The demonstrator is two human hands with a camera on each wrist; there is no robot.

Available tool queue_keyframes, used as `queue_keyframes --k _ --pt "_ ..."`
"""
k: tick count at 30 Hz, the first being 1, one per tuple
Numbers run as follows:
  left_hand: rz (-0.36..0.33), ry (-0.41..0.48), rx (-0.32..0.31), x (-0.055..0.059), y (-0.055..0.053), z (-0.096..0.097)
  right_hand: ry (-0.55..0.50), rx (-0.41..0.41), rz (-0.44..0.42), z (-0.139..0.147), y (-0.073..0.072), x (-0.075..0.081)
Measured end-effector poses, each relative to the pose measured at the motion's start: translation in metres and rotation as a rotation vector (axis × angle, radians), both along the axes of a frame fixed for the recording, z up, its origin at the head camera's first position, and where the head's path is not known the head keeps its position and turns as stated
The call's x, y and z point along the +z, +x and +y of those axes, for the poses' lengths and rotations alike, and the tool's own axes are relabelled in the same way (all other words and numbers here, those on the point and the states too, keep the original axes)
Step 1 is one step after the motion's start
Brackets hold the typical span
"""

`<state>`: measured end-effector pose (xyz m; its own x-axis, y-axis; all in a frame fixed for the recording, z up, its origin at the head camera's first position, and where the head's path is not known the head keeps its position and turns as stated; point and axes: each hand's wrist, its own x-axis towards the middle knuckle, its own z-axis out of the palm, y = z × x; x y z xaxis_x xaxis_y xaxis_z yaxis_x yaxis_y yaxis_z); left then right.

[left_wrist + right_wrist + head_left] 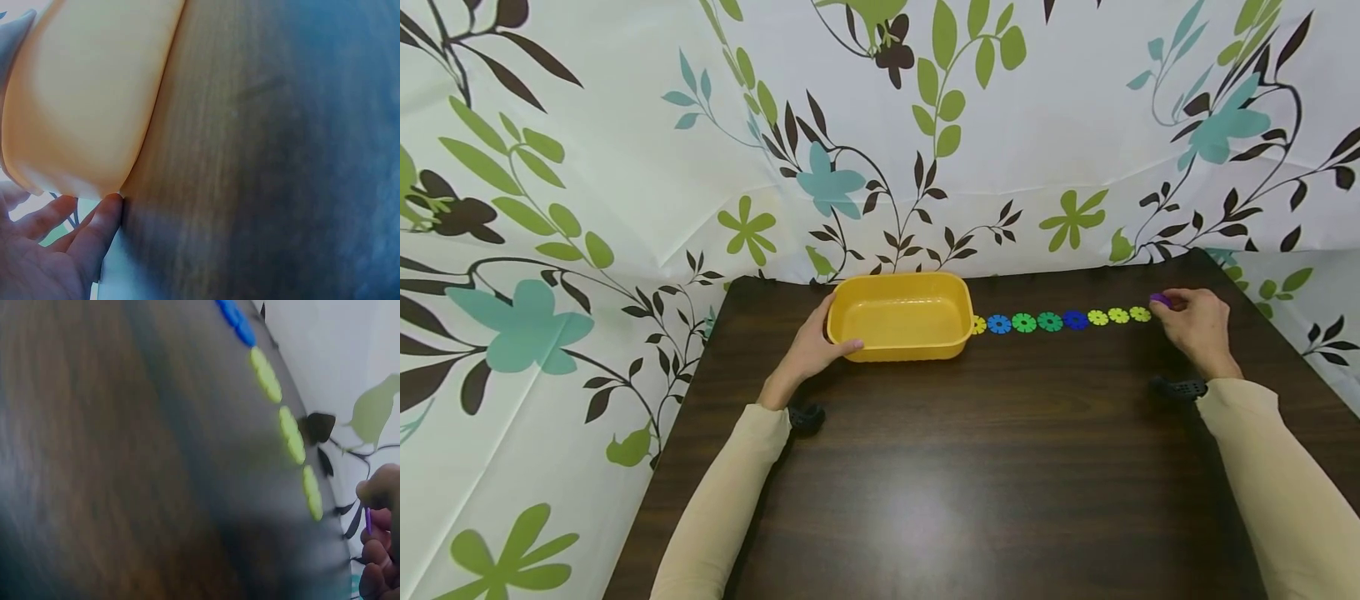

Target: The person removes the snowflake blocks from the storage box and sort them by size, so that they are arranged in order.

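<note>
My left hand (814, 343) holds the left end of a yellow plastic tub (901, 353), thumb at the front rim and fingers along its outer side. In the left wrist view, fingertips (111, 203) touch the outside of the tub (87, 106). My right hand (1199, 327) pinches a purple notched disc (1161, 299) between thumb and fingers. In the right wrist view only the thin edge of the purple disc (368, 520) shows. Just left of that hand, a row of flower-like discs ends in a yellow-green disc (1139, 314).
The row runs left through a dark blue disc (1076, 320), green discs (1024, 322) and a light blue disc (999, 324) to a yellow disc (978, 325) beside the tub. All lie on a dark wooden table (970, 467). A floral cloth (880, 108) hangs behind.
</note>
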<state>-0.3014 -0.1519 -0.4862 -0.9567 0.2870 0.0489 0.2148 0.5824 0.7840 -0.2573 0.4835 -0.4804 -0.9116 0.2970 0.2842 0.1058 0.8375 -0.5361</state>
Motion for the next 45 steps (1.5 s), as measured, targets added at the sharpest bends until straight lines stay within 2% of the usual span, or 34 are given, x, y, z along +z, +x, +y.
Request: queue_keyframes --k 8,20,28,31,37,41,45 --pt "-0.005 0.001 -0.001 0.002 -0.001 0.0 0.03 0.013 -0.066 0.009 0.001 -0.004" --pt "-0.009 0.005 0.003 0.004 -0.003 0.0 0.048 0.035 -0.063 0.012 -0.003 -0.008" --pt "-0.008 0.001 0.005 0.005 -0.002 -0.001 0.012 0.05 -0.101 0.011 -0.003 -0.01" --pt "-0.011 0.012 0.002 0.004 0.0 -0.002 -0.001 0.054 -0.115 0.011 -0.001 -0.012" --pt "0.014 0.0 0.003 -0.008 -0.001 -0.005 -0.019 0.077 -0.107 0.014 0.007 -0.021" --pt "-0.003 0.017 0.0 -0.003 0.003 -0.002 -0.074 0.04 -0.084 0.018 0.011 -0.024" --pt "-0.008 0.025 -0.006 -0.001 0.003 0.0 -0.129 -0.03 -0.089 0.017 0.015 -0.021"
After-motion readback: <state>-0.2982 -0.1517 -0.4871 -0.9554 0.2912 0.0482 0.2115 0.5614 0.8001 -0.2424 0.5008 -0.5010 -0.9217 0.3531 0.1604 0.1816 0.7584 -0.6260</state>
